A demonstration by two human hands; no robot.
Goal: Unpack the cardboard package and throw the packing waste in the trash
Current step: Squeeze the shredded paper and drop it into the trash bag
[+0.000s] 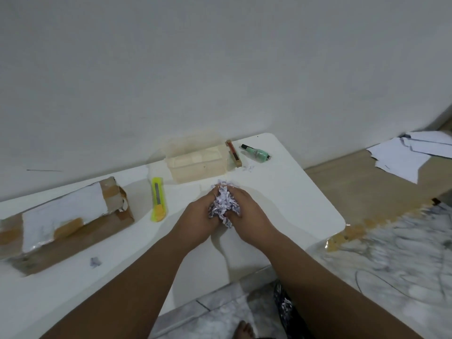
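A clump of white shredded paper [224, 203] sits on the white table [293, 192], pressed between both hands. My left hand [199, 217] cups its left side and my right hand [250, 214] cups its right side, fingers curled around the shreds. The opened cardboard package [66, 221], brown with torn white wrap and tape, lies at the table's left. A clear plastic box [198, 162] stands behind the hands near the wall.
A yellow-green utility knife [158, 199] lies between the package and my hands. A small wooden case [233, 152] and a green bottle [256, 152] lie at the back right. Loose shreds [95, 261] are on the table. White sheets [411, 155] lie on the floor at right.
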